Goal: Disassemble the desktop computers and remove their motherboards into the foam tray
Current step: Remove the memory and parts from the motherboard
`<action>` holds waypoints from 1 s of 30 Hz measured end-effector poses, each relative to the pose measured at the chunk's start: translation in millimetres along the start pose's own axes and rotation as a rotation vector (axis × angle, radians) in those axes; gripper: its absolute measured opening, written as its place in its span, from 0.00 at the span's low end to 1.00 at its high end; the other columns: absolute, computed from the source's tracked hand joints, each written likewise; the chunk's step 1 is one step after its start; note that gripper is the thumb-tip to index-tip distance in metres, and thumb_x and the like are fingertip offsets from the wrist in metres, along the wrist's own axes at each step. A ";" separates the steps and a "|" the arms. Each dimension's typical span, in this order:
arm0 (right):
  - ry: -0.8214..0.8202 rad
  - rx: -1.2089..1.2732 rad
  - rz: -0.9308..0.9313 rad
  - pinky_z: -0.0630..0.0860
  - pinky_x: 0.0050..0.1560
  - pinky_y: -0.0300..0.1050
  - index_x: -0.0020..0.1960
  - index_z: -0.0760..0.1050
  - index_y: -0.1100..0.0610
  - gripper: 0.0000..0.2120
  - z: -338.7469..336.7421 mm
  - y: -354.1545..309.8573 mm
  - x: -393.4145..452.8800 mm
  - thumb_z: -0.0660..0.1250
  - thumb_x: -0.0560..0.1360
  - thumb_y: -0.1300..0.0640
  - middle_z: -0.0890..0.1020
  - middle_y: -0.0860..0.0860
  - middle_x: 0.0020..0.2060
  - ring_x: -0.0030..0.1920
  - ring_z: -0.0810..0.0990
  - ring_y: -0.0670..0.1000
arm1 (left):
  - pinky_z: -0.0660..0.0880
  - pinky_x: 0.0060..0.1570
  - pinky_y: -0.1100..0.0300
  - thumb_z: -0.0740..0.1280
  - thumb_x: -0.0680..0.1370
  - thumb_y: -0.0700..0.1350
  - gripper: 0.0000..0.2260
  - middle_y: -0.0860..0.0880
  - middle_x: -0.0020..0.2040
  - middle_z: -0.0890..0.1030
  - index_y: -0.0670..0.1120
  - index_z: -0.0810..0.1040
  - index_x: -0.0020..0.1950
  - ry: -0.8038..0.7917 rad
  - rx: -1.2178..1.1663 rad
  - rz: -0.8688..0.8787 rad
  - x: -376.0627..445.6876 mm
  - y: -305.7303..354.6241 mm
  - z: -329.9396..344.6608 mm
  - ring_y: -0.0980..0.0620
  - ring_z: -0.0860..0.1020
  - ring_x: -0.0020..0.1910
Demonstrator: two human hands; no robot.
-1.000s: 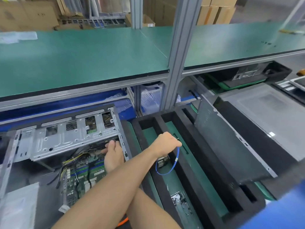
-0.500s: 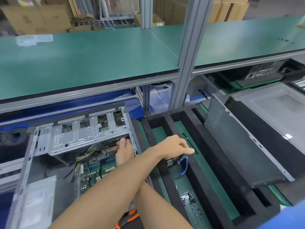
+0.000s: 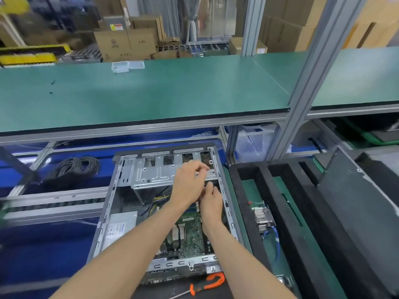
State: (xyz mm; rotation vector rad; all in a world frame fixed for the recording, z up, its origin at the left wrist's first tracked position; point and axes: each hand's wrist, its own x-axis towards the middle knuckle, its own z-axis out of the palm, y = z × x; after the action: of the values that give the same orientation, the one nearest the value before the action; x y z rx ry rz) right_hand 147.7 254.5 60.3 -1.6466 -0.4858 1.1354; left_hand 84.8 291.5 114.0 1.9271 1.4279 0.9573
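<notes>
left hand [image 3: 190, 182] has come back from the foam tray [image 3: 250, 203] into the open computer case [image 3: 108, 212], fingers curled, grip unclear; right hand [image 3: 210, 200] likewise, above the motherboard [image 3: 190, 236].

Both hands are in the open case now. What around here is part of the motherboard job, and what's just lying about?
In play: left hand, right hand, computer case, motherboard, foam tray, screwdriver.

Lying about: cable coil, cardboard boxes, green upper shelf.

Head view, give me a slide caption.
Both hands reach into the open computer case above its motherboard.
</notes>
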 end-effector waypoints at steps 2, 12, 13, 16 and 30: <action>0.033 0.004 -0.037 0.70 0.42 0.48 0.44 0.74 0.55 0.18 1.6 1.6 -0.2 0.53 0.84 0.47 0.79 0.52 0.39 0.40 0.76 0.52 | 0.70 0.65 0.57 0.61 0.82 0.43 0.13 0.51 0.64 0.80 0.51 0.81 0.62 -0.054 0.194 -0.049 -3.6 -28.0 -13.7 0.53 0.74 0.66; 0.212 0.049 -0.028 0.68 0.36 0.47 0.39 0.74 0.57 0.16 19.8 4.2 -0.5 0.55 0.80 0.53 0.80 0.52 0.35 0.37 0.76 0.54 | 0.46 0.77 0.57 0.53 0.82 0.35 0.26 0.53 0.80 0.59 0.49 0.63 0.79 -0.380 0.417 0.006 -0.8 -60.2 -28.0 0.52 0.52 0.80; 0.229 0.069 -0.014 0.68 0.36 0.47 0.39 0.74 0.57 0.16 22.5 3.3 -1.4 0.55 0.80 0.53 0.80 0.52 0.35 0.37 0.76 0.54 | 0.46 0.77 0.57 0.53 0.82 0.35 0.26 0.53 0.80 0.59 0.49 0.63 0.79 -0.385 0.413 0.008 -0.1 -61.8 -28.0 0.52 0.52 0.80; 0.271 0.077 -0.007 0.70 0.41 0.50 0.42 0.76 0.60 0.16 23.2 3.7 -1.8 0.55 0.80 0.53 0.80 0.54 0.39 0.41 0.77 0.57 | 0.45 0.77 0.57 0.54 0.83 0.35 0.25 0.54 0.80 0.58 0.50 0.62 0.80 -0.393 0.390 -0.004 1.4 -66.2 -27.5 0.53 0.51 0.80; -0.143 0.101 -0.253 0.71 0.31 0.44 0.39 0.71 0.55 0.19 -4.5 -8.5 -26.6 0.54 0.85 0.48 0.70 0.45 0.26 0.25 0.68 0.45 | 0.79 0.57 0.49 0.61 0.73 0.30 0.20 0.51 0.53 0.86 0.49 0.86 0.50 -0.163 0.026 -0.075 -16.4 -43.2 -67.0 0.63 0.82 0.45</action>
State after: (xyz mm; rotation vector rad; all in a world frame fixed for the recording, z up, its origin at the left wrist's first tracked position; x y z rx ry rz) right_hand 140.9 235.1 79.7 -1.3789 -0.6972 1.0737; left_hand 3.5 289.1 116.8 1.9084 1.4134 0.7325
